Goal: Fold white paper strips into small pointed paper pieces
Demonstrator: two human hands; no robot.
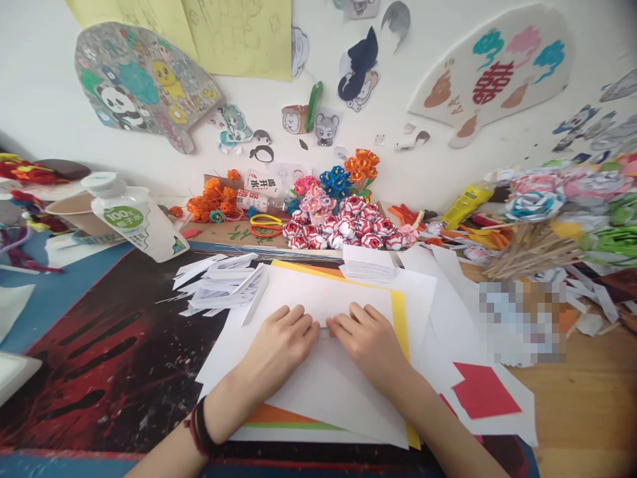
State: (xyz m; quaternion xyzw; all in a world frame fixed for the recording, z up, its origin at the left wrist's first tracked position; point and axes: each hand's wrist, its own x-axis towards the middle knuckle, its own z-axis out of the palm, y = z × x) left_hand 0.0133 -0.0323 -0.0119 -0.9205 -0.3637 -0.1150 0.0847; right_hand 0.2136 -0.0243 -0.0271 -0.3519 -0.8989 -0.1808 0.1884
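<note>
My left hand (289,337) and my right hand (367,346) lie close together over a stack of white paper sheets (323,398). Both have curled fingers, with the fingertips almost meeting at a white paper strip (324,330) whose ends are hidden under them. Just left of my left hand rests a pile of folded white paper strips (223,285). Beyond my right hand stands a small stack of white paper pieces (368,264). Yellow paper (401,325) shows from under the white sheets.
A white bottle (137,219) leans at the back left. Paper roses (348,226) and small bright flowers (336,182) line the wall. At the right lie a red paper piece (485,392), wooden sticks (530,252) and a yellow bottle (465,206).
</note>
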